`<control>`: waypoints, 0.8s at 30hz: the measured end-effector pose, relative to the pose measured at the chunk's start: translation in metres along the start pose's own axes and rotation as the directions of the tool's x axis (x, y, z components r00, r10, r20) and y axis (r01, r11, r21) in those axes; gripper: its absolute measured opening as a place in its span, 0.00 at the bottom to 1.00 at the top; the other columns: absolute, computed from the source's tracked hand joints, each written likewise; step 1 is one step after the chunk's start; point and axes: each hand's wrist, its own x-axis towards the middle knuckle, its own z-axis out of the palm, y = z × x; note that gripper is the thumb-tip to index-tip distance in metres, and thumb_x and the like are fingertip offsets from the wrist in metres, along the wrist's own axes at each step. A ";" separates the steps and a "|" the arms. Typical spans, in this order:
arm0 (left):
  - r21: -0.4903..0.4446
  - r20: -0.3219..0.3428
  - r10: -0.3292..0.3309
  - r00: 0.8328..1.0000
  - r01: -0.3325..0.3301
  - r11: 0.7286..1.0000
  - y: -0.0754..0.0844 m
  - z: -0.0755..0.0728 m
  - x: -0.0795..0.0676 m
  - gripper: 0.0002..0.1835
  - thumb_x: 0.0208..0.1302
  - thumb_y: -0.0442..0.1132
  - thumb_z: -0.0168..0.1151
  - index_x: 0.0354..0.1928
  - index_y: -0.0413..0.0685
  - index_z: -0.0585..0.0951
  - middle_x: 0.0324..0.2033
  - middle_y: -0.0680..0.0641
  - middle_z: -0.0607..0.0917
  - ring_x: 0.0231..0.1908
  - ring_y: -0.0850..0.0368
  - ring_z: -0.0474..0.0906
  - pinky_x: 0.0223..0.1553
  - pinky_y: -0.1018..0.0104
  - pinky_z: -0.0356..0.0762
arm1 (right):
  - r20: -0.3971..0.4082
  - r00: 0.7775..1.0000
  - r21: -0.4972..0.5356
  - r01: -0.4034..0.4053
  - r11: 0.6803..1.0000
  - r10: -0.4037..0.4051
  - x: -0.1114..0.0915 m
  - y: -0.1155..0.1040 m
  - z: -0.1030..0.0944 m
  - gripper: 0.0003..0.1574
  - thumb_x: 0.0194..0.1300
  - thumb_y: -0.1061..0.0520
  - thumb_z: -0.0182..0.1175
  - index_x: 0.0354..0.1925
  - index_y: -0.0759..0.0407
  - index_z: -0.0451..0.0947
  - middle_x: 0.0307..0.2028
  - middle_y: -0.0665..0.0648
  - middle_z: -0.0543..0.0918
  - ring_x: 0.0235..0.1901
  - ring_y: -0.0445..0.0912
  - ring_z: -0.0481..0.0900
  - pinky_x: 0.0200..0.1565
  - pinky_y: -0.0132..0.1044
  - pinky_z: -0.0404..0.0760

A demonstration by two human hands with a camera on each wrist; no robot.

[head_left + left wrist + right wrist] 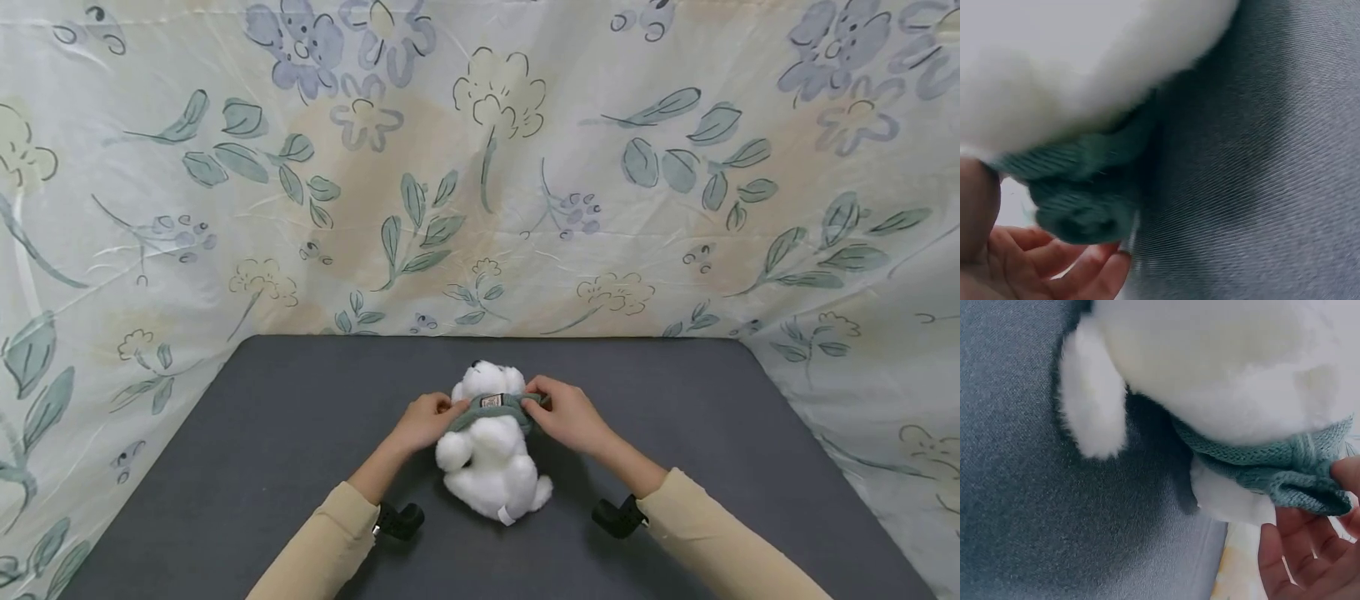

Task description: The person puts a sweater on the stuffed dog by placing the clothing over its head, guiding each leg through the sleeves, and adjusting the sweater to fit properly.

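A white plush bear [483, 471] lies on the dark grey table, its head toward the far edge. Bunched around its upper body is a green knitted sweater [510, 407] with a small label [491, 401]. My left hand [426, 421] pinches the sweater at its left side; in the left wrist view, thumb and fingers sit around a fold of the green knit [1085, 215]. On the other side, my right hand [568, 414] pinches the sweater's right edge. The right wrist view has a loose sleeve opening [1313, 494] between that thumb and fingers.
Dark grey cloth covers the tabletop [300, 417]. A floral curtain [480, 167] hangs behind the table's far edge and along both sides. Black wrist cameras [401, 521] are worn below both hands, at the ends of beige sleeves [322, 542].
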 end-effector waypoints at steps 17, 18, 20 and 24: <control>-0.065 -0.078 0.363 0.928 -0.368 0.928 0.030 -0.027 -0.018 0.08 0.55 0.41 0.66 0.38 0.54 0.83 0.34 0.55 0.84 0.33 0.61 0.78 0.35 0.66 0.76 | -0.090 0.991 -0.061 0.097 0.993 -0.102 0.011 -0.015 0.013 0.02 0.61 0.56 0.61 0.35 0.53 0.79 0.26 0.46 0.76 0.20 0.36 0.69 0.22 0.30 0.69; -0.075 -0.051 0.379 0.924 -0.382 0.921 0.032 -0.028 -0.018 0.07 0.55 0.41 0.66 0.38 0.54 0.84 0.34 0.55 0.84 0.32 0.62 0.78 0.34 0.67 0.76 | -0.092 0.990 -0.062 0.099 0.993 -0.104 0.012 -0.017 0.013 0.02 0.61 0.57 0.61 0.34 0.52 0.79 0.26 0.46 0.76 0.20 0.37 0.69 0.22 0.30 0.69; -0.082 0.002 0.398 0.918 -0.396 0.915 0.034 -0.030 -0.019 0.07 0.55 0.41 0.66 0.37 0.55 0.84 0.33 0.55 0.83 0.31 0.62 0.78 0.32 0.67 0.76 | -0.096 0.989 -0.065 0.102 0.993 -0.108 0.013 -0.018 0.014 0.02 0.61 0.56 0.61 0.34 0.53 0.79 0.26 0.46 0.76 0.20 0.37 0.68 0.23 0.30 0.69; -0.058 0.081 0.412 0.907 -0.409 0.911 0.037 -0.032 -0.018 0.08 0.55 0.40 0.67 0.38 0.54 0.84 0.34 0.54 0.82 0.31 0.61 0.77 0.31 0.67 0.75 | -0.118 0.986 -0.075 0.112 0.991 -0.120 0.013 -0.021 0.015 0.03 0.60 0.57 0.61 0.35 0.53 0.78 0.26 0.47 0.75 0.22 0.38 0.68 0.24 0.31 0.69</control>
